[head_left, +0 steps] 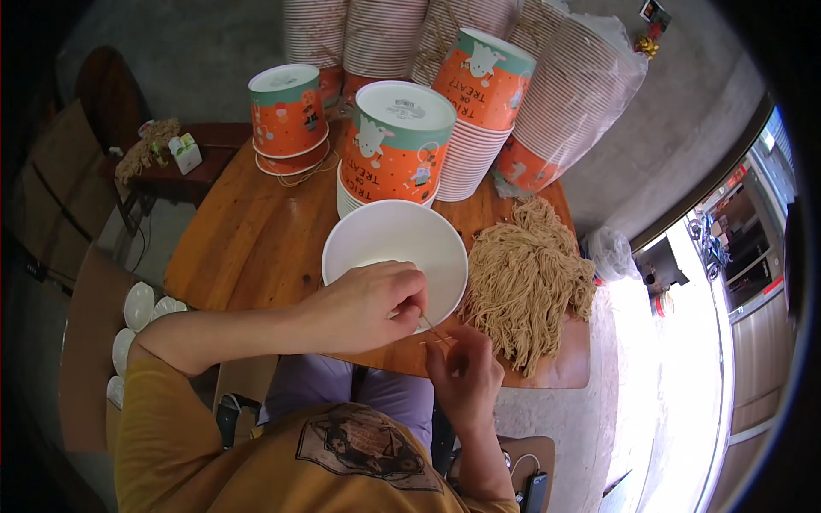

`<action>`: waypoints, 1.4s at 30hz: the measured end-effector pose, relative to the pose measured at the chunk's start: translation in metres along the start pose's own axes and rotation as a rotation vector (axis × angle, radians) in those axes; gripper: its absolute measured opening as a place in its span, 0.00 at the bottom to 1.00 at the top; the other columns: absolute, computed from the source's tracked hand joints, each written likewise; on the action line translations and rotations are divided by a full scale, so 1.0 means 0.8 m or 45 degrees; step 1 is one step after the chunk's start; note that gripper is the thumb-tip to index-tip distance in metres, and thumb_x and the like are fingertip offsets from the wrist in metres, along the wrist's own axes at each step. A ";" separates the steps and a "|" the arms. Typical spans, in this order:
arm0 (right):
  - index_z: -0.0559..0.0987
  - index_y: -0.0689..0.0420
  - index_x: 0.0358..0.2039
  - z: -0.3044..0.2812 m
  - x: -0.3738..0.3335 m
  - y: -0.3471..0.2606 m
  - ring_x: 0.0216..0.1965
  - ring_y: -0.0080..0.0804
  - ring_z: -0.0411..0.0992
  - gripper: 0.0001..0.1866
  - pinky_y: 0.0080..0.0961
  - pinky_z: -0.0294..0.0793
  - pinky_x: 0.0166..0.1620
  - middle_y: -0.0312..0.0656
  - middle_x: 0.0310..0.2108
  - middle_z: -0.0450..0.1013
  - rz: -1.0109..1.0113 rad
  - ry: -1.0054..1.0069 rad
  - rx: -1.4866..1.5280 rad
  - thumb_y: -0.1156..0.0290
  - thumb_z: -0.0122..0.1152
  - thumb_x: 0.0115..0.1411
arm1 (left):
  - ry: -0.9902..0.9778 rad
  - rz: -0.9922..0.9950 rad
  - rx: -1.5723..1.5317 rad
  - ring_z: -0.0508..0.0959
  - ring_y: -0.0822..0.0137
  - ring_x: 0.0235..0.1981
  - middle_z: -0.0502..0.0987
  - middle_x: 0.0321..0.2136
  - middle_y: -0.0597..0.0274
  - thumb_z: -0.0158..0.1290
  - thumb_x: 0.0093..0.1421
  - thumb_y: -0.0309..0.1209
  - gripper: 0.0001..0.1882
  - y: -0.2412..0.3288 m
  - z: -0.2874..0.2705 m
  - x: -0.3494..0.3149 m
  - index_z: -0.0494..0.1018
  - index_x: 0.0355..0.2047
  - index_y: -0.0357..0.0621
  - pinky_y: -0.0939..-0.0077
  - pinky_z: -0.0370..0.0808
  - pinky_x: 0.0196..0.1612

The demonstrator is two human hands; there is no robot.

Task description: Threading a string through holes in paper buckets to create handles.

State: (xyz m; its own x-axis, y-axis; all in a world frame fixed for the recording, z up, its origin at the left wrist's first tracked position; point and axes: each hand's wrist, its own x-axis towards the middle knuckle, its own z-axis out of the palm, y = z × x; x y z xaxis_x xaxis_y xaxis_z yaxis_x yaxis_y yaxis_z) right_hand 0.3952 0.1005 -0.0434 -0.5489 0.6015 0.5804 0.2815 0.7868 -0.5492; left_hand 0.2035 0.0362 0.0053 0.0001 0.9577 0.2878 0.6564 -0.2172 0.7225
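A paper bucket with a white inside [419, 235] rests at the table's near edge, its open mouth tilted toward me. My left hand [380, 303] lies across the near part of that mouth, fingers curled in a pinch. From its fingertips a thin tan cord [434, 330] runs to my right hand [469, 372], just outside the near rim. The thumb and fingers of my right hand are also closed on the cord. Whether the cord passes through the bucket's wall is hidden. To the right of the bucket lies a big bundle of tan cords [526, 282].
Upside-down orange and green buckets [398, 145] stand stacked behind, with a shorter stack [289, 111] at left. Tall stacks line the back, one wrapped in clear plastic [590, 77]. The wooden table [239, 239] ends at my lap. A side bench [227, 141] holds a small box.
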 end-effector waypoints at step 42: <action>0.75 0.61 0.36 -0.009 0.008 -0.001 0.29 0.25 0.73 0.07 0.20 0.72 0.33 0.41 0.31 0.72 0.320 -0.023 0.632 0.82 0.52 0.57 | -0.095 0.132 0.031 0.73 0.56 0.41 0.71 0.35 0.58 0.52 0.60 0.29 0.06 0.008 0.016 0.001 0.70 0.34 0.40 0.63 0.71 0.44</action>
State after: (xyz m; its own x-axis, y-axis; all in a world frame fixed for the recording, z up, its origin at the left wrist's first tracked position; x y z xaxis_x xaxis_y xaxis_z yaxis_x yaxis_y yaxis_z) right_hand 0.3968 0.1047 -0.0348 -0.5274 0.7564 0.3870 0.0035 0.4574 -0.8893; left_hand 0.2175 0.0377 0.0019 0.1245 0.9419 0.3120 0.6678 -0.3121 0.6758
